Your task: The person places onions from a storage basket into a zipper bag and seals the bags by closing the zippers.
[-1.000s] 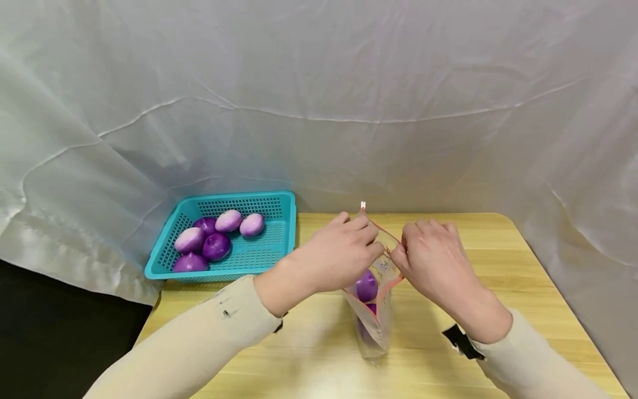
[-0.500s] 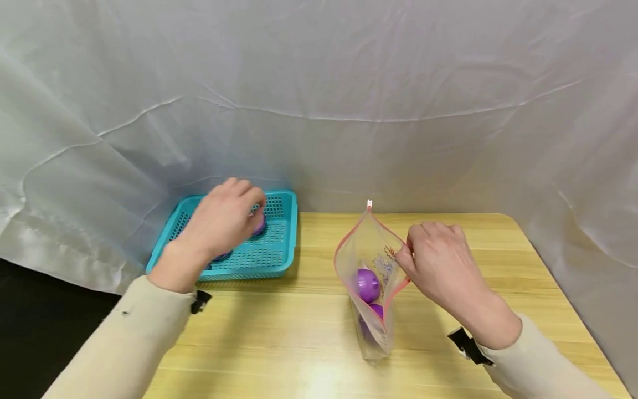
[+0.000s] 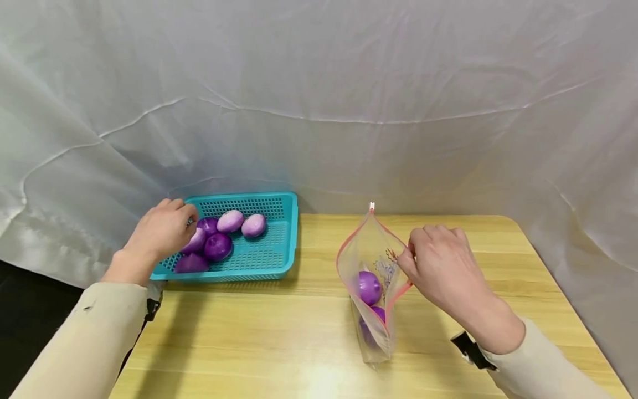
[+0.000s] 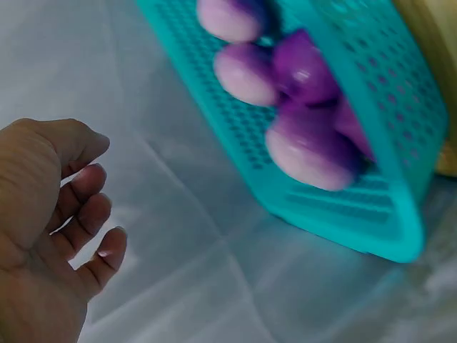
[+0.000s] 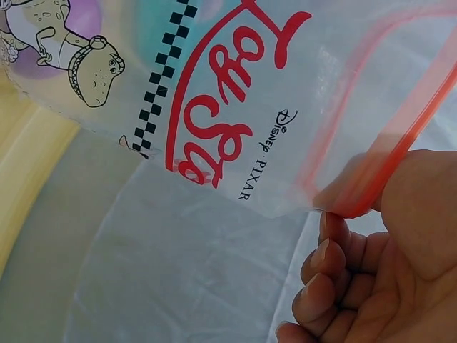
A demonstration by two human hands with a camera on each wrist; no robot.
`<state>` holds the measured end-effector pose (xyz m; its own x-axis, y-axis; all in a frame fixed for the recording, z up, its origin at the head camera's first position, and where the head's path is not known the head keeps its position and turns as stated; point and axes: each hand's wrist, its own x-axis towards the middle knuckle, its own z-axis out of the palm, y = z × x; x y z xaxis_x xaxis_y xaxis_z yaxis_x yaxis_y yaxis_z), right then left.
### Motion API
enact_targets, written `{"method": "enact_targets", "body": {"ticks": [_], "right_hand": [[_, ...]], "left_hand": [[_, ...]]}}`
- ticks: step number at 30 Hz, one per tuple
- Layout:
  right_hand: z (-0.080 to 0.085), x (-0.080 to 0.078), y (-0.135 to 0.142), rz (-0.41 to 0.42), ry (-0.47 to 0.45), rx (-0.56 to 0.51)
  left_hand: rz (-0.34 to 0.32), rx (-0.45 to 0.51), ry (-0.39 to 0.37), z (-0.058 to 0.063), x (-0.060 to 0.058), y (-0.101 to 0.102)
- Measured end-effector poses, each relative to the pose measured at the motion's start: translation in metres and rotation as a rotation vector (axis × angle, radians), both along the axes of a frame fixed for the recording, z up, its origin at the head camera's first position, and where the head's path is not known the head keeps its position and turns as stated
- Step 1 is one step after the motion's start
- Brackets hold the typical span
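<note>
My right hand (image 3: pixel 443 266) pinches the red-edged rim of a clear zip bag (image 3: pixel 369 244), thumb against the fingers, as the right wrist view shows up close. The bag stands with its mouth spread wide and printed lettering on its side. Purple onions (image 3: pixel 369 288) lie inside it. At the left end of a turquoise basket (image 3: pixel 264 257), my left hand (image 3: pixel 161 230) hovers with loosely bent fingers. In the left wrist view that hand (image 4: pixel 53 214) holds nothing and is apart from the basket. Several purple and pale-purple onions (image 3: pixel 217 246) are grouped in the basket's left half.
The basket and the bag are on a light wooden table (image 3: pixel 259 343). Behind the table hangs a pale grey cloth (image 3: pixel 349 111), close to the back of the basket. A white zip slider (image 3: pixel 371 206) sits at the bag's far corner.
My left hand has let go of the bag's rim and moved left, over the basket to its far left end. The bag's mouth has widened; my right hand keeps its pinch, shifted slightly right.
</note>
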<state>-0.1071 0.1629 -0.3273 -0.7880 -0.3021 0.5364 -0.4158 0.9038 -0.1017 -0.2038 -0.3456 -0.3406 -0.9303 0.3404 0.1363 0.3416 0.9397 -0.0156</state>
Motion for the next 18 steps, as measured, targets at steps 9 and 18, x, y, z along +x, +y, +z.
{"method": "enact_targets", "body": {"ticks": [9, 18], "right_hand": [[-0.002, -0.001, 0.000, -0.005, -0.004, 0.006], [-0.004, -0.002, 0.001, 0.002, 0.007, 0.007]], "left_hand": [[-0.011, -0.172, -0.081, -0.039, -0.022, -0.018], [-0.021, -0.328, -0.115, -0.062, -0.030, -0.023]]}}
